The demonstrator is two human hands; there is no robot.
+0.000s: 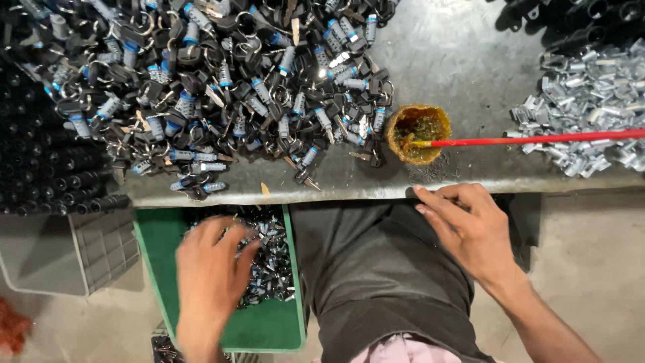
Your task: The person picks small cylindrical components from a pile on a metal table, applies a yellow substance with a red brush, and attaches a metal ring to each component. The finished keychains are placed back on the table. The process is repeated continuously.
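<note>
I am reaching my left hand (211, 272) into the green bin (161, 235) below the surface (457, 60), fingers spread over the small metal lock parts (272, 265), gripping nothing yet. They seem hard, slippery, light; pinching one by its sides looks best. My right hand (470, 228) is resting open on my lap.

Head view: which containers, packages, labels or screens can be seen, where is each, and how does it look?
Green tray: under the bench edge, left, rectangular, holding metal parts; left hand reaches into it.
Grey crate: left of the tray, ribbed wall.
Small round cup: on the bench, orange-brown, red stick inside.
No labels or screens visible.
</note>
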